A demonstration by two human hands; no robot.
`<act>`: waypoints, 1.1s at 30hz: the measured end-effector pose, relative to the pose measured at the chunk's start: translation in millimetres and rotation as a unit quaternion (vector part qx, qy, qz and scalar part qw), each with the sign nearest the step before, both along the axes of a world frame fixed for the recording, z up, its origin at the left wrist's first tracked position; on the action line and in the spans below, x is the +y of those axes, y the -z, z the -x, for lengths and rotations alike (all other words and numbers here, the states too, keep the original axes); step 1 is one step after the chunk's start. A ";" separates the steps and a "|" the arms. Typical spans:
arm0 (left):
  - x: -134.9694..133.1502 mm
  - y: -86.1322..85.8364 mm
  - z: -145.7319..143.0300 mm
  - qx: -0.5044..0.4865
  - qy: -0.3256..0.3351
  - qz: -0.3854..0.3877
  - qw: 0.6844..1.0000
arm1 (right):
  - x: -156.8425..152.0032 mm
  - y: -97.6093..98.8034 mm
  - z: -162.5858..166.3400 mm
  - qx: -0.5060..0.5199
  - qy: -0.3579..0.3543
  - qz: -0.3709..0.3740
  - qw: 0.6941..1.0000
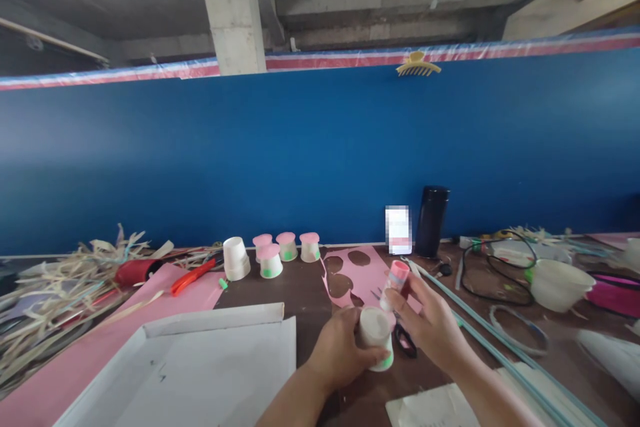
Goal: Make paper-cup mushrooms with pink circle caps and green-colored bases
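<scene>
Paper cup point(375, 325), upturned, near bench point(306, 287) side, right of centre, grip of left hand point(339, 345) clamped round it; right hand point(434, 320) clamped on pink-ended tube point(395, 281), apparently glue; pink-topped cups point(271, 263) farther left.

A broad, smooth blue partition point(250, 160) spans the view behind the dark brown surface point(310, 293), its face washed with a pale sheen toward the left. Above its top edge shows a band of glossy sheeting point(345, 61) striped red, white and blue, and beyond that the room is bare concrete — a thick, pale pillar point(233, 13) left of centre, a grey ceiling point(135, 0) and heavy beams point(330, 2). The light up there is uneven — dim in the recesses, brighter on the pillar's face.
</scene>
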State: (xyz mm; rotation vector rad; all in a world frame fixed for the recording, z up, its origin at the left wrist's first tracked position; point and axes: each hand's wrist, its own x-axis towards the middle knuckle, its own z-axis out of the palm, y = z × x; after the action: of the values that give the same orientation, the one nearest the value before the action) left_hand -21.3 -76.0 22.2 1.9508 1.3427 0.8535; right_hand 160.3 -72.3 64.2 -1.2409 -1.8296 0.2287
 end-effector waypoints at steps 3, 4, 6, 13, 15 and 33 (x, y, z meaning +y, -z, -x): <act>-0.1 0.3 0.2 -0.005 0.002 0.000 1.000 | 1.5 2.2 -1.4 -0.004 0.008 0.008 1.000; -0.2 0.3 0.2 -0.004 0.002 0.000 1.000 | 2.2 3.0 -1.6 -0.013 0.011 0.007 1.000; -0.5 0.3 0.2 -0.002 0.001 -0.002 1.000 | 3.2 4.3 -1.3 -0.035 0.013 -0.002 0.999; -0.2 0.9 -0.2 0.008 -0.002 -0.002 1.000 | 1.1 1.3 0.3 -0.094 -0.013 -0.031 0.995; -0.2 0.6 -0.3 0.005 -0.001 -0.004 1.000 | -0.7 -0.4 -0.2 -0.097 -0.017 -0.020 0.995; -2.5 -4.2 0.4 -0.015 0.016 -0.002 1.000 | -11.4 0.1 20.5 0.007 -0.107 0.094 0.990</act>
State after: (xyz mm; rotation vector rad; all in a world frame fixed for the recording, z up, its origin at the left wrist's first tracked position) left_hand -21.7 -78.5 26.4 1.9500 1.2908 0.8670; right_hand 139.8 -83.6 64.1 -1.1636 -1.9643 0.5378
